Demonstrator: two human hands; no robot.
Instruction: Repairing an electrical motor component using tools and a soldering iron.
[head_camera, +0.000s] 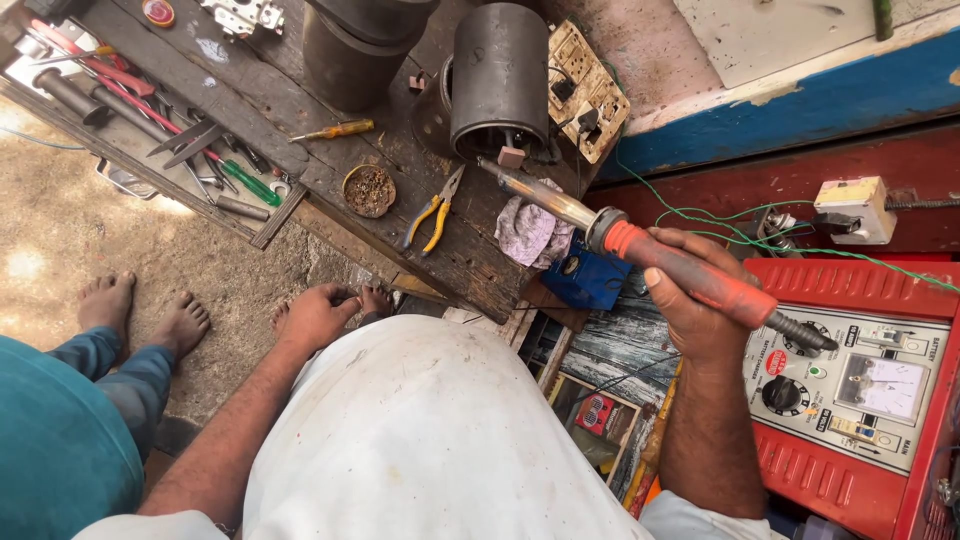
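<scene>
My right hand (700, 310) grips the orange handle of a large soldering iron (560, 207). Its metal barrel slants up and left, and the tip ends just below a dark metal cylinder (500, 75) standing on the worn wooden bench (300, 100). A crumpled pale cloth (530, 235) lies under the barrel. My left hand (315, 315) hangs low beyond my white-clad knee, fingers loosely bent and holding nothing, with bare toes (375, 295) just past it.
Yellow-handled pliers (435, 215), a round tin of scraps (368, 190), a yellow screwdriver (335, 130) and a tray of tools (150, 130) are on the bench. A red meter box with dials (860, 390) sits at right, green wires and a white socket (855, 210) behind. Another person's bare feet (145, 315) stand at left.
</scene>
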